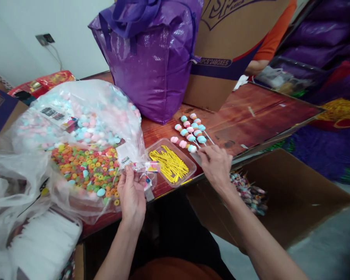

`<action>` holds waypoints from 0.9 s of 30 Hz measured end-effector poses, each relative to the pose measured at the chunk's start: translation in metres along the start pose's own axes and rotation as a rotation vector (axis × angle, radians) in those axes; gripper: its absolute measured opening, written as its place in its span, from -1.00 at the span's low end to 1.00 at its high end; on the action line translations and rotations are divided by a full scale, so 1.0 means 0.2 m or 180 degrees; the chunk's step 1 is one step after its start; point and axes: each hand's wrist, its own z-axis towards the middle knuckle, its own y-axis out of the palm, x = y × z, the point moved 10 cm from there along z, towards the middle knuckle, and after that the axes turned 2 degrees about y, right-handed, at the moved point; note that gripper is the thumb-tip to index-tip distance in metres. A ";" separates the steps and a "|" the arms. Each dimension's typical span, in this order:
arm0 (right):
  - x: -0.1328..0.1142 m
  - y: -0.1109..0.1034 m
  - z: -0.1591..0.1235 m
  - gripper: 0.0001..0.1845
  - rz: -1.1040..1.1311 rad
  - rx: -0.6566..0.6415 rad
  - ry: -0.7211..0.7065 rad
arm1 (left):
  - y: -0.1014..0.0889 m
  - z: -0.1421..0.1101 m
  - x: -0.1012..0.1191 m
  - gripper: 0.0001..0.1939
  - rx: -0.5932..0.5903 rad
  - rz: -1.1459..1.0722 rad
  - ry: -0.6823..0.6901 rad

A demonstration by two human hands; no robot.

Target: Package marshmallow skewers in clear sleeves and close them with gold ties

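My left hand [132, 194] pinches a small clear printed plastic bag [151, 167] between thumb and fingers. Beside it lies a clear tray [193, 171] of yellow twist ties [170, 165]. My right hand [216, 165] is closed at the stick end of a candy skewer [183, 144] with pink, orange and blue-white pieces. More candy skewers [196, 126] in pink, blue and green lie just beyond my fingers, their white sticks toward me. The right fingertips partly cover the sticks.
Left of the tray, a large clear bag [105, 91] holds pastel candies and ring candies [87, 171]. White sticks [43, 241] fill a container at lower left. A purple bag [151, 66] and carton [221, 74] stand behind. An open carton [291, 198] with wrapped candies [247, 192] sits below right. Another person's arm [275, 39] shows.
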 end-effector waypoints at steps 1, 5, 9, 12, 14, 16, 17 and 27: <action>0.00 -0.05 -0.02 -0.76 0.0258 0.0089 0.0048 | -0.01 0.01 0.00 -0.65 0.0020 -0.0010 0.0018; -0.08 -0.24 -0.14 -0.83 0.1374 0.0145 0.0050 | -0.04 0.03 0.01 -0.61 0.0126 -0.0086 0.0052; -0.19 -0.33 -0.28 -0.88 0.1861 -0.0155 -0.0082 | -0.04 0.03 -0.01 -0.59 0.0214 -0.0074 0.0013; -0.24 -0.37 -0.33 -0.88 0.1793 -0.0166 -0.0388 | -0.02 0.02 -0.02 -0.58 0.0185 -0.0062 0.0002; -0.26 -0.40 -0.35 -0.89 0.1615 -0.0098 -0.0592 | -0.01 0.01 -0.02 -0.58 0.0086 -0.0038 0.0035; -0.27 -0.41 -0.35 -0.87 0.1432 -0.0081 -0.0726 | 0.00 0.01 -0.01 -0.59 -0.0053 0.0028 0.0096; -0.27 -0.41 -0.35 -0.86 0.1384 -0.0115 -0.0768 | 0.01 0.01 0.00 -0.59 -0.0137 0.0081 0.0139; -0.35 -0.31 -0.38 -0.85 0.2088 -0.0654 -0.0549 | 0.06 -0.05 -0.01 -0.67 -0.0586 0.0549 0.0531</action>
